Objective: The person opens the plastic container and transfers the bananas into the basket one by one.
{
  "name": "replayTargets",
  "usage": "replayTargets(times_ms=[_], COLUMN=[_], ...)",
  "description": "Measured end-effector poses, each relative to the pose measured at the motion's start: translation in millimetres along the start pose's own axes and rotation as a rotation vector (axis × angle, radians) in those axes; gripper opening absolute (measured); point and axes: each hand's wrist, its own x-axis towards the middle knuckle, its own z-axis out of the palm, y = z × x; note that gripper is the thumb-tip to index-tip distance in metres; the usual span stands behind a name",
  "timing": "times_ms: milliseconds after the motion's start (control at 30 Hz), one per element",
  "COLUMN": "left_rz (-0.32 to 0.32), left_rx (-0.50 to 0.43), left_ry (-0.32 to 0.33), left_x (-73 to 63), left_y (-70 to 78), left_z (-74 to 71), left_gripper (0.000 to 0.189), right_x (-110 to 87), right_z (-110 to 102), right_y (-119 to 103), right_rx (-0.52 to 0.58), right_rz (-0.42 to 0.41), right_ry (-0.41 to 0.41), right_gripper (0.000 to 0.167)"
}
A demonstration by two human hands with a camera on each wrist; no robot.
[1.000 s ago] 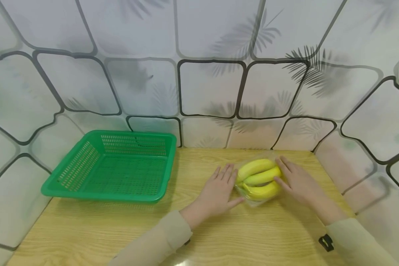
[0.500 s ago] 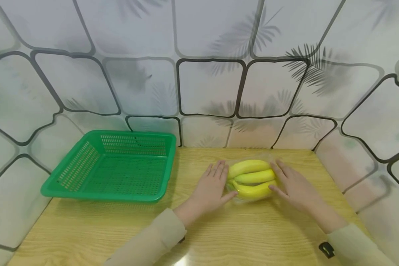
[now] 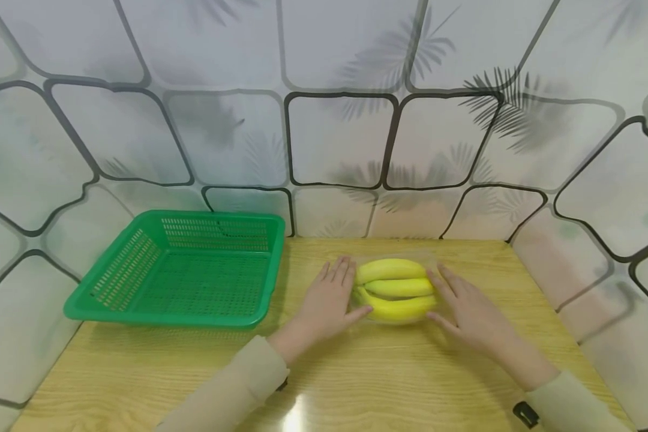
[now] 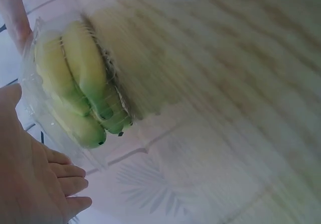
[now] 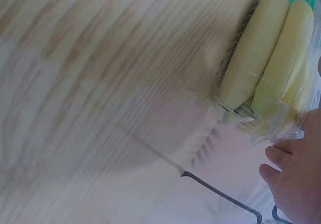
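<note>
Three yellow bananas [image 3: 399, 308] lie side by side in clear plastic wrap [image 4: 37, 98] on the table. My left hand [image 3: 323, 305] is at their left end, fingers straight and the thumb reaching toward the nearest banana. At the opposite end is my right hand [image 3: 472, 315], its fingertips right at the wrapped bananas and its fingers extended. In the left wrist view, greenish banana tips face that palm through the plastic. The right wrist view shows the wrap crinkled beside the right fingers.
A green plastic basket [image 3: 210, 282] with slotted sides stands at the left of the wooden table [image 3: 389, 384]. Patterned wall panels [image 3: 340, 141] enclose the table at the back and on both sides.
The wrapped bananas have slid left across the table, toward the basket, and turned straighter. Both hands have moved left along with them, staying at either end.
</note>
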Motion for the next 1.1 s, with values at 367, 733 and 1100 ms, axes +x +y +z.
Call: replayTargets(times_ms=[367, 733, 1100], left_rz=[0.028, 0.035, 0.054], left_rx=[-0.023, -0.031, -0.03], left_ry=[-0.008, 0.01, 0.054], left_x=[-14.5, -30.9, -46.0], left_y=[-10.8, -13.4, -14.2], left_z=[-3.1, -0.9, -1.0], left_gripper=[0.095, 0.086, 0.079], right_x=[-1.6, -3.5, -7.7], right_z=[3, 5, 3], right_y=[-16, -33, -45], right_rx=[-0.019, -0.014, -0.026], right_rz=[-0.015, -0.017, -0.034], right_ry=[-0.012, -0.022, -0.025], right_gripper=[0.087, 0.091, 0.096])
